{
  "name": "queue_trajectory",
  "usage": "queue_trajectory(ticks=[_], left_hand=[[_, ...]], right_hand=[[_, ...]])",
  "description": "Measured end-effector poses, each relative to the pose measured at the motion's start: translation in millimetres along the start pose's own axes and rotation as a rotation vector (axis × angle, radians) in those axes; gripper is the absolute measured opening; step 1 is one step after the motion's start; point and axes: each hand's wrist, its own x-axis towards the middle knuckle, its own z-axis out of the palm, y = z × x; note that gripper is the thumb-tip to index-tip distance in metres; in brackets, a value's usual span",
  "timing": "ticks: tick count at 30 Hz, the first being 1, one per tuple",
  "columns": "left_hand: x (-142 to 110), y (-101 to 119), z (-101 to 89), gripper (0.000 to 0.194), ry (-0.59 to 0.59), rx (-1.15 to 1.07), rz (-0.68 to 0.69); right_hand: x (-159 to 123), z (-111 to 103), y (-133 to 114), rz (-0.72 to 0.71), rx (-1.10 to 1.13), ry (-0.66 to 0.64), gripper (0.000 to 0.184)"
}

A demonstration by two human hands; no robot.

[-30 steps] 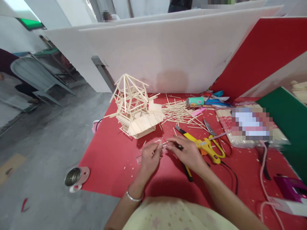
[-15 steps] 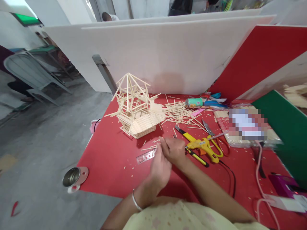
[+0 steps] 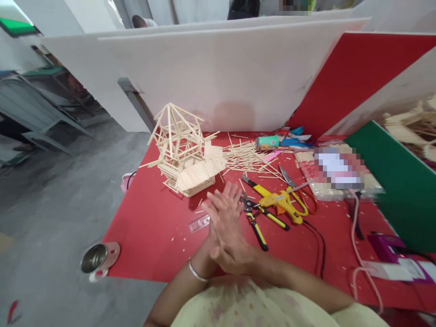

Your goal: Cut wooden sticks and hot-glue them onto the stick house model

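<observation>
Pressed palm to palm, my left hand and my right hand meet above the red table with fingers stretched out. The right one lies over the left and hides much of it. No object shows in either. Under the fingers, a clear ruler is partly covered. Just beyond stands a model of thin wooden sticks with a peaked open frame. Yellow-and-black pliers lie right of the hands, beside a yellow glue gun, a box cutter and yellow-handled scissors.
Loose sticks spread behind the tools, near a green can. Packed sticks lie to the right beneath a blurred-out item. A metal-lined mug sits at the left edge. White boards stand at the back.
My hands were apart, fingertips at small pieces over the ruler; then they clasped together, and now lie flat against each other. The pliers have come into fuller view. The camera view has shifted slightly.
</observation>
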Motion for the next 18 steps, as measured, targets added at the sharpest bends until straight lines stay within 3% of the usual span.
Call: queue_trajectory(ticks=[2,5,7,9,14,18], left_hand=[[-4.4,9.0,-2.4,0.078,-0.060,0.024,0.025],[-6.9,33.6,-14.3,0.073,-0.154,0.031,-0.036],[-3.6,48.8,-23.3,0.084,-0.227,-0.025,-0.115],[3.1,56.2,-30.0,0.084,-0.241,-0.087,-0.136],[20.8,43.6,-35.0,0.077,-0.141,-0.051,-0.106],[24.2,36.2,-34.3,0.052,-0.192,0.331,0.074]], right_hand=[[5.5,-4.4,14.3,-0.062,-0.026,-0.033,0.080],[17.2,-22.6,55.9,-0.080,-0.086,0.003,0.084],[22.1,-38.6,84.0,-0.002,-0.260,0.128,0.089],[22.6,-52.0,102.1,0.070,-0.346,0.171,0.090],[15.4,-59.3,103.3,0.103,-0.349,0.167,0.082],[15.2,-52.5,96.6,0.107,-0.307,0.135,0.080]])
